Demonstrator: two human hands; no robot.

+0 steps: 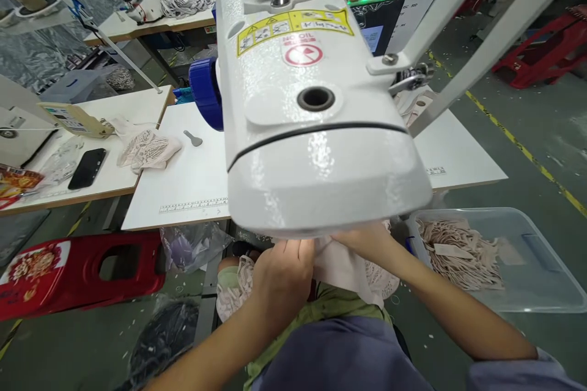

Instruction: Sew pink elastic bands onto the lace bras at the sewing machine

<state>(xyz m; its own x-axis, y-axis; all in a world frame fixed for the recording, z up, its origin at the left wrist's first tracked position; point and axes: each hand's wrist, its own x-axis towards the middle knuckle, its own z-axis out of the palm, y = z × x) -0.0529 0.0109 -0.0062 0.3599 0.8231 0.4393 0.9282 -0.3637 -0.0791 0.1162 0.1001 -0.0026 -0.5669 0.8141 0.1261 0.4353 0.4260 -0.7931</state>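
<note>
Below the front of the white sewing machine head (321,177), my left hand (285,272) is closed, its fingers curled at the edge of a pale pink lace garment (342,266). My right hand (362,241) presses on the same cloth from the other side, closed on it as far as I can see. The machine head covers the fingertips of both hands, and the needle area is hidden. The cloth hangs down over my lap, with lace (236,290) spreading on the left and more lace by my right forearm.
A clear plastic bin (527,269) with bundled beige straps stands to the right. The white table (183,153) carries a small grey tool (193,138) and a lace piece (151,149). A phone (87,168) lies further left, above a red stool (92,272).
</note>
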